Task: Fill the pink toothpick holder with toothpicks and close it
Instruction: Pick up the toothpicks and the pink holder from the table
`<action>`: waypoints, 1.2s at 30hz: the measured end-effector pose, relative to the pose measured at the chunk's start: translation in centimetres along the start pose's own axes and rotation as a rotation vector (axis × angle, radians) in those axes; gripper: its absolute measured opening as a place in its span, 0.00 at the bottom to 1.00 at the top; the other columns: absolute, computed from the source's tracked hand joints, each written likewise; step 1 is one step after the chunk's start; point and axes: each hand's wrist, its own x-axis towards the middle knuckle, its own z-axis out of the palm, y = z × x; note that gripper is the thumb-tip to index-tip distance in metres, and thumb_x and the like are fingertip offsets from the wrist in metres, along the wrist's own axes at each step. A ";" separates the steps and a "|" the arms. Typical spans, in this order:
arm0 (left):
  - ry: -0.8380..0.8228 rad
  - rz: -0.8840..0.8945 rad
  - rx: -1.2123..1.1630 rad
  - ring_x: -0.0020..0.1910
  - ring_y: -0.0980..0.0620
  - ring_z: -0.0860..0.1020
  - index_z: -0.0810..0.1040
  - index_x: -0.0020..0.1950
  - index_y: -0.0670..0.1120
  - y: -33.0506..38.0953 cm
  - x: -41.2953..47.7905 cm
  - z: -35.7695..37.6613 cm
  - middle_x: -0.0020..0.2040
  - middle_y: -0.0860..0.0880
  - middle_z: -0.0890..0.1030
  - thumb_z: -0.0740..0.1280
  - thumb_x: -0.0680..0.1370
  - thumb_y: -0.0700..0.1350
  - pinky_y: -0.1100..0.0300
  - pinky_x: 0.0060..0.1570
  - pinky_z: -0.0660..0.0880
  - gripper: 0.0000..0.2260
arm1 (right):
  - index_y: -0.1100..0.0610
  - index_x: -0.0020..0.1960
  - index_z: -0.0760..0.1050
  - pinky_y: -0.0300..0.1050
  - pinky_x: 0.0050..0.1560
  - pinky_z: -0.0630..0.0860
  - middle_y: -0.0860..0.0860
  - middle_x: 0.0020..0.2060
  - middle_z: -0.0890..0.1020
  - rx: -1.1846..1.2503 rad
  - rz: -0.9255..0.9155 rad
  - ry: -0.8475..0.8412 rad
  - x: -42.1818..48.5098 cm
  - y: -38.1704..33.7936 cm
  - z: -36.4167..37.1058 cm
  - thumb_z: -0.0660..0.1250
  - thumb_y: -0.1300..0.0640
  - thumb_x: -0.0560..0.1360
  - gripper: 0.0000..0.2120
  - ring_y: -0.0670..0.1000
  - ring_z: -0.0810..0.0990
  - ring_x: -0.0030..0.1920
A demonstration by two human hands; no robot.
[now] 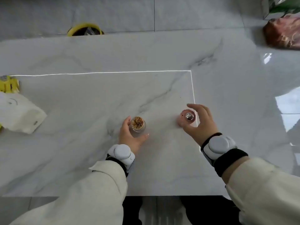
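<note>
A clear jar [138, 127] packed with upright toothpicks [137, 122] stands on the marble table. My left hand [129, 135] curls around its near-left side, fingers spread, touching or nearly touching it. To the right stands the pink toothpick holder [182, 119] with a shiny silver knob [189, 116] on top. My right hand [200, 122] arches over and around its right side with fingers apart; whether it touches the holder I cannot tell.
A white paper packet [17, 114] and a yellow item [9, 83] lie at the table's left edge. A reddish wrapped bundle [282, 31] sits at the far right. A yellow-rimmed bin [85, 30] stands on the floor beyond the table.
</note>
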 end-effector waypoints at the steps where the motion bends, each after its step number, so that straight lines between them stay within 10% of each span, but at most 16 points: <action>1: 0.027 0.037 0.002 0.64 0.51 0.69 0.60 0.71 0.48 0.1 0.1 0.1 0.68 0.47 0.69 0.76 0.65 0.40 0.58 0.65 0.64 0.39 | 0.41 0.60 0.70 0.18 0.50 0.60 0.42 0.59 0.69 0.000 -0.013 0.003 0.0 0.1 0.1 0.72 0.58 0.66 0.26 0.43 0.71 0.58; 11: 0.229 0.352 0.135 0.41 0.71 0.75 0.74 0.50 0.58 -1.7 3.6 1.3 0.43 0.62 0.77 0.78 0.60 0.45 0.79 0.41 0.67 0.22 | 0.46 0.67 0.64 0.42 0.63 0.70 0.48 0.60 0.75 0.148 -0.101 0.092 1.6 4.4 3.4 0.71 0.61 0.67 0.32 0.50 0.74 0.62; 15: 0.315 0.430 0.137 0.36 0.73 0.75 0.71 0.39 0.61 -1.8 4.1 2.2 0.36 0.64 0.76 0.78 0.61 0.47 0.80 0.35 0.66 0.18 | 0.39 0.62 0.63 0.36 0.54 0.73 0.46 0.56 0.77 0.224 -0.157 0.099 2.3 4.7 4.0 0.72 0.59 0.67 0.30 0.45 0.79 0.54; 24: 0.277 0.490 0.139 0.52 0.50 0.76 0.73 0.46 0.59 -1.9 3.4 3.2 0.45 0.53 0.80 0.76 0.63 0.53 0.69 0.46 0.70 0.17 | 0.38 0.60 0.65 0.24 0.48 0.67 0.39 0.50 0.77 0.337 -0.341 0.091 0.5 3.9 4.6 0.72 0.59 0.67 0.29 0.33 0.76 0.47; 30: 0.182 0.471 0.078 0.46 0.58 0.77 0.72 0.43 0.61 -2.5 -1.6 3.4 0.46 0.53 0.80 0.75 0.63 0.56 0.73 0.40 0.69 0.15 | 0.35 0.57 0.67 0.25 0.43 0.69 0.22 0.43 0.74 0.337 -0.360 0.068 -3.8 2.9 3.7 0.71 0.51 0.65 0.24 0.30 0.75 0.42; 36: 0.118 0.481 0.051 0.36 0.71 0.75 0.72 0.43 0.59 -3.0 -5.8 3.2 0.40 0.59 0.79 0.75 0.64 0.53 0.78 0.35 0.67 0.14 | 0.35 0.53 0.69 0.39 0.41 0.75 0.39 0.46 0.79 0.429 -0.320 0.059 -7.2 2.7 3.4 0.71 0.46 0.64 0.20 0.44 0.79 0.41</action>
